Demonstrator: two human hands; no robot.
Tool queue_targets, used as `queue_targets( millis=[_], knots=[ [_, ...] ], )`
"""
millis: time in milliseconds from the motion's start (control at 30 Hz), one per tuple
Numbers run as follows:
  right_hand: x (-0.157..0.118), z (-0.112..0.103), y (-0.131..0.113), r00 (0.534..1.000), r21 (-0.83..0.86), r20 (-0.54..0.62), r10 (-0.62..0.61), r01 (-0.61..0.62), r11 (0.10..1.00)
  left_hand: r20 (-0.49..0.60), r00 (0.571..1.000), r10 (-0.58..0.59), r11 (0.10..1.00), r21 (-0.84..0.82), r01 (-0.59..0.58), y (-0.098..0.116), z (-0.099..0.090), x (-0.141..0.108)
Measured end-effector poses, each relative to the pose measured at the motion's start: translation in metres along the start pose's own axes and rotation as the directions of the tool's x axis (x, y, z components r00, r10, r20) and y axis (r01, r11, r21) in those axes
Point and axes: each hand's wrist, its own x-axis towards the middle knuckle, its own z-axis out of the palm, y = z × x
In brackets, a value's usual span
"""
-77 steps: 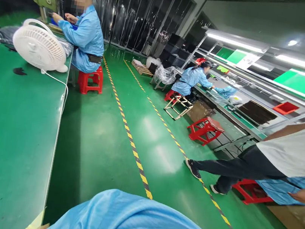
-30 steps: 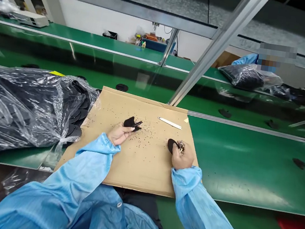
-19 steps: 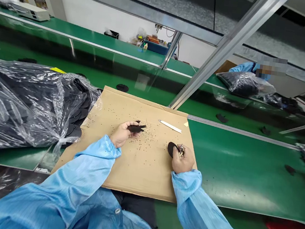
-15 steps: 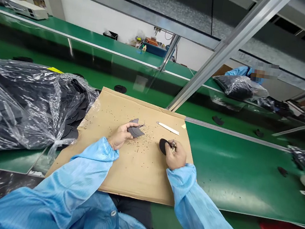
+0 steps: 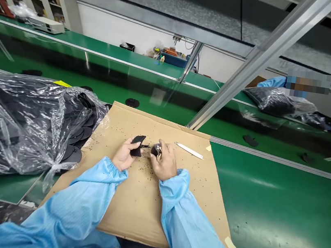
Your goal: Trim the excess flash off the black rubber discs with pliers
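Both hands have drawn together over the middle of the sheet since the earlier frame. In the head view, the left hand (image 5: 123,157) pinches a matte black curved piece (image 5: 137,145), its long axis tilted up and to the right, with a thin dark tip pointing right from it. The right hand (image 5: 164,163) closes its fingers around a small dark oval disc (image 5: 155,150), with a glinting metal bit (image 5: 160,152) at its edge. The two hands are near each other, not touching. Both are over a flat tan cardboard sheet (image 5: 139,215) strewn with tiny black crumbs (image 5: 144,174). A slim white strip (image 5: 189,150) lies just to their right, its long axis running nearly level. A knotted clear plastic bag (image 5: 18,127) of black discs slumps at left, on a glossy green workbench (image 5: 273,214).
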Motion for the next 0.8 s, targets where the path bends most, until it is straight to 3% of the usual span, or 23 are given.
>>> queue_targets(
  millis=[133, 467, 800],
  knots=[
    [-0.0034, -0.0029, -0.0022, 0.992, -0.025, 0.050, -0.115, 0.117, 0.993, 0.010, 1.000, -0.028, 0.999, -0.018, 0.028, 0.0016, 0.0029, -0.0016],
    [-0.0038, -0.0019, -0.0087, 0.991, -0.070, -0.012, -0.130, 0.129, 0.989, 0.062, 0.997, -0.050, 0.999, -0.003, 0.050, 0.0000, 0.0023, -0.0061],
    [-0.0051, -0.0016, -0.0070, 0.989, -0.142, 0.028, -0.142, 0.145, 0.979, 0.096, 0.994, -0.053, 0.999, 0.003, 0.053, -0.0020, -0.0007, -0.0057]
  ],
)
